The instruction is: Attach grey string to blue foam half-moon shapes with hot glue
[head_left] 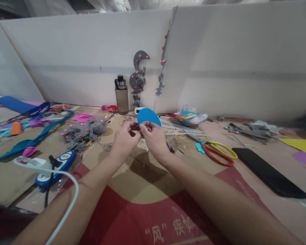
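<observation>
Both of my hands meet above the middle of the table. My left hand (pixel 124 140) and my right hand (pixel 154 137) pinch the lower edge of a round blue foam piece (pixel 148 116), which stands upright above my fingers. Fingers of both hands are closed together on it; something small and dark sits between the fingertips, too small to name. A pair of scissors with red and yellow handles (pixel 217 152) lies on the table just right of my right hand.
A brown water bottle (pixel 121 95) stands at the back wall beside hanging grey felt decorations (pixel 139 76). Grey felt scraps (pixel 84 132) and blue strips (pixel 33 141) lie left. A blue-white glue gun (pixel 56 166) with cable sits near left. A black flat object (pixel 269 173) lies right.
</observation>
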Demonstrator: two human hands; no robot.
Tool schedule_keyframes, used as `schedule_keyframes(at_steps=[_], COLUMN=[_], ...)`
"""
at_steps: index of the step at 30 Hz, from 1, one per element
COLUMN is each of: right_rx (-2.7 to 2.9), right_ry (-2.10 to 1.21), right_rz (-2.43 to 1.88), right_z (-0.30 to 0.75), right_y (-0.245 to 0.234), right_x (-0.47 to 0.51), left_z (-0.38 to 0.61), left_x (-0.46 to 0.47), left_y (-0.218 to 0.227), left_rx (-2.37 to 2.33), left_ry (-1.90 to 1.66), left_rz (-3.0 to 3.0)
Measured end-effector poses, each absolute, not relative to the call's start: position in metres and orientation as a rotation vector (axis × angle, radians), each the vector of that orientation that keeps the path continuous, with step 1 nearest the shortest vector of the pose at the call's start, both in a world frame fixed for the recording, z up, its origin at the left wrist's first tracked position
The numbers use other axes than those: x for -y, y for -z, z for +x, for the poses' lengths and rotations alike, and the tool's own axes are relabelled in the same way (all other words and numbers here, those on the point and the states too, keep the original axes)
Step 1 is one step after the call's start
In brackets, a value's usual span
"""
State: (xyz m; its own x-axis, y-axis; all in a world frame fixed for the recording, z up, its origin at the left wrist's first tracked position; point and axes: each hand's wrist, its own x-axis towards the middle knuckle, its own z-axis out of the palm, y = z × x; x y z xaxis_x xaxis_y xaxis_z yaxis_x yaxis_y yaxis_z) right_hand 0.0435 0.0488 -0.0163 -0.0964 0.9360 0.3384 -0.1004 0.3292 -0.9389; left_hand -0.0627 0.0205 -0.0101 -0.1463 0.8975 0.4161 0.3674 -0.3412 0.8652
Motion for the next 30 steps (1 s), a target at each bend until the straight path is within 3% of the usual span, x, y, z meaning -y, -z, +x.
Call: schedule_keyframes(at_steps=[4,10,21,30], right_rx=[1.475,1.614,1.471,1.571], right_ry=[-0.899,-0.749,-0.958,-0.926], right_rz=[-0.852,-0.878,-0.792,-0.814], right_z=[0.043,0.049,0.052,0.056], right_y=[0.02,0.019,0.025,0.024], right_x=[-0.048,-0.044,-0.062,-0.061], left_z=[-0.067,-0.07,-0.071,-0.068], left_x=[-0.019,-0.021,-0.029,-0.025], left_y=[0.008,0.006,0.009,0.003], left_rx=[-1.581,-1.611,-1.312,-1.263], left_ry=[-1.512,-1.419,-1.449,-1.412], left_rz=[1.853,1.677,1.272,1.164])
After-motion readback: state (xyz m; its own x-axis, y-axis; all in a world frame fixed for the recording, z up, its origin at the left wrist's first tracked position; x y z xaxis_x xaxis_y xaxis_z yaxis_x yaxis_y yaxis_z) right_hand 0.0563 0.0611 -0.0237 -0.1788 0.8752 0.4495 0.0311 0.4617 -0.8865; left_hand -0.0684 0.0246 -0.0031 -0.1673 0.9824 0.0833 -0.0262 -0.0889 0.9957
